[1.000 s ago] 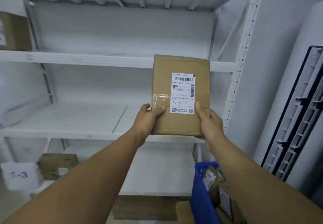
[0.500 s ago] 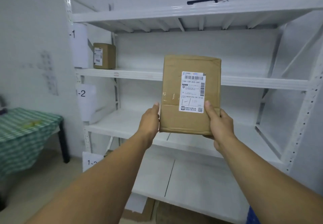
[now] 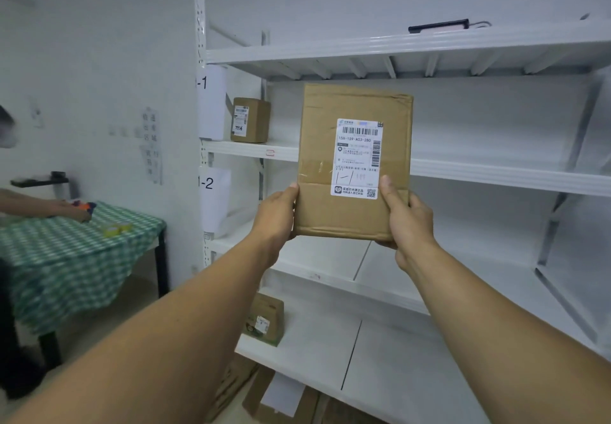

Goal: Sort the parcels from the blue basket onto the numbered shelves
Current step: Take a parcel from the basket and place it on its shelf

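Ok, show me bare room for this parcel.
The -1 shelf is bare right of the small box at its left end. The 1-2 shelf is bare wherever visible. The lower shelf is bare right of its corner box. Nowhere crowded.

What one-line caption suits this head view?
Left hand and right hand hold a labelled parcel upright before the numbered shelves.

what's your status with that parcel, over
Left hand and right hand grip parcel by lower edges. Upright, label toward camera, not yet shelved. Small box far left on upper shelf; nothing blocking.
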